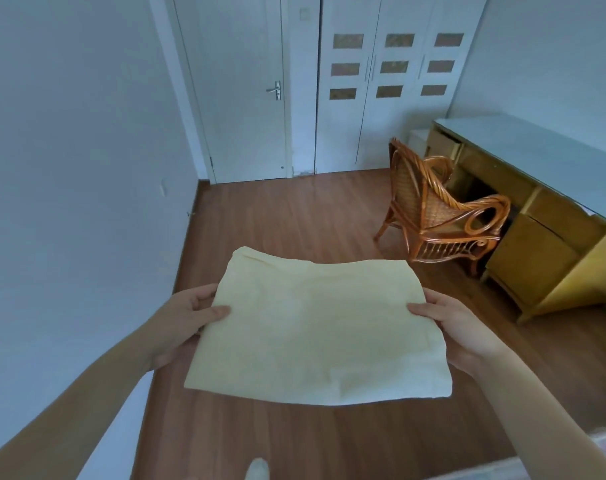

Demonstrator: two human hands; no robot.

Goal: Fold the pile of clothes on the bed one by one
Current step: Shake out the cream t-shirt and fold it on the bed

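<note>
Above the floor, both hands (312, 327) pinch a flat, folded pale-yellow cloth (315, 334).

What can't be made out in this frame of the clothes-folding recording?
- Bed and clothes pile: head view shows only a blurred strip at the bottom right edge.
- Left hand and right hand: fingers under the yellow cloth are hidden.
- Cloth's garment type: folded, unclear.

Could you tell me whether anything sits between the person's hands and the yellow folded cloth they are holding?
Nothing visible does: the left hand and right hand already pinch opposite side edges of the pale yellow folded cloth, held in the air above the wooden floor.
</note>
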